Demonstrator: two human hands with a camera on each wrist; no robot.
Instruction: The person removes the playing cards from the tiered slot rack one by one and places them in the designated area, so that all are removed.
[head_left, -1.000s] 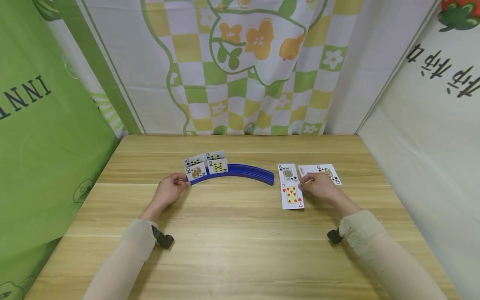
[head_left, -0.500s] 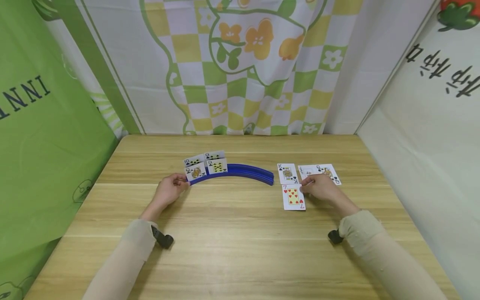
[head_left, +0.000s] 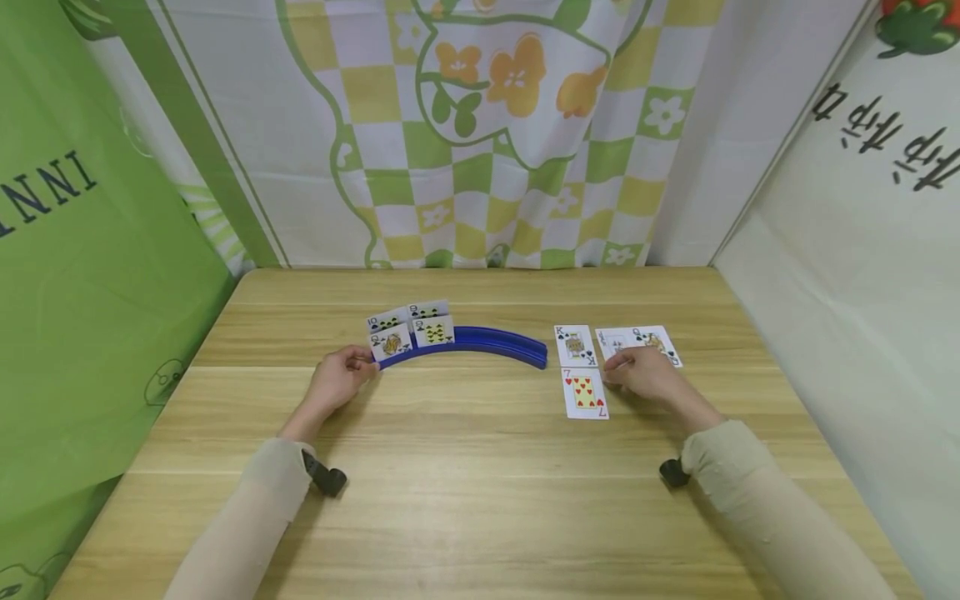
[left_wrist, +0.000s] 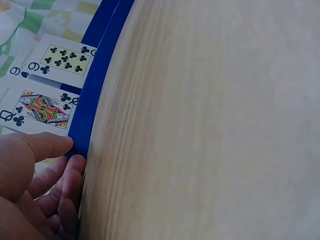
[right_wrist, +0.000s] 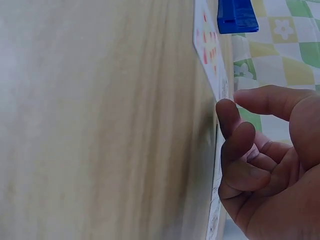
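Observation:
My left hand (head_left: 342,377) pinches the left end of a curved blue card holder (head_left: 495,339) between thumb and fingers. In the holder stand a queen of clubs (left_wrist: 45,109) and a nine of clubs (left_wrist: 64,61), with a ten (head_left: 387,321) and another nine (head_left: 429,309) behind them. My right hand (head_left: 643,372) hovers at the right edge of a seven of hearts (head_left: 585,393) lying flat. Its fingers are loosely bent, with a small gap between thumb and index fingertip. A king (head_left: 574,346) lies just above the seven. My right hand partly covers a queen (head_left: 654,340).
A card that looks like a joker (head_left: 617,340) lies left of the queen, partly covered by it. The wooden table (head_left: 480,492) meets a patterned curtain (head_left: 510,217) at the back. Fabric walls stand on both sides.
The seven of hearts, which overlapped the king, has slid off it and lies just below. My right hand has let go and drawn slightly right. The left hand stays at the holder.

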